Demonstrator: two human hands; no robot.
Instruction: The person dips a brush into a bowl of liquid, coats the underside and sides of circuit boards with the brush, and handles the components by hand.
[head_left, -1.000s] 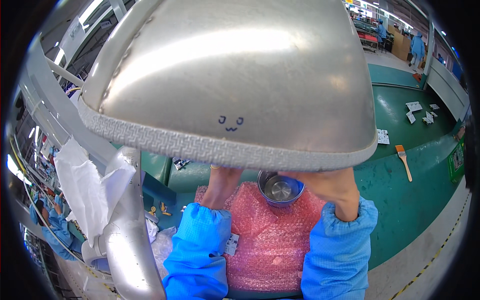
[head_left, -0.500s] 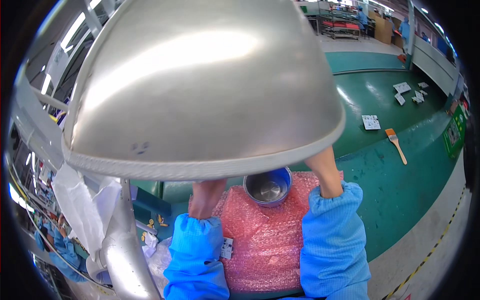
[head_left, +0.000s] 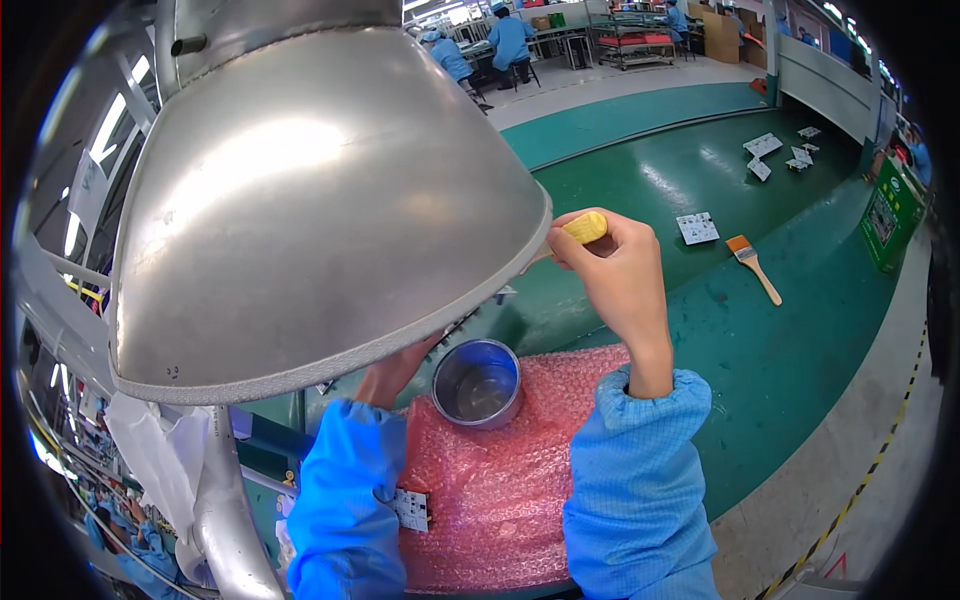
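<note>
Workshop floor beyond, co-workers (head_left: 511, 42) in blue seated at far benches. Green worktop (head_left: 720, 345) near; pink bubble wrap (head_left: 500, 490) at its near edge, metal cup (head_left: 492, 416) upright on the wrap's far side. Right hand (head_left: 620, 270) raised right of the metal hood (head_left: 310, 220), fingers curled inward, yellow oval piece (head_left: 586, 227) between them; cannot tell if pinched or capping a fingertip. Left hand (head_left: 402, 365) just left of cup, fingers under hood, grip hidden. White circuit board (head_left: 697, 228) and flat brush (head_left: 757, 272) farther right.
</note>
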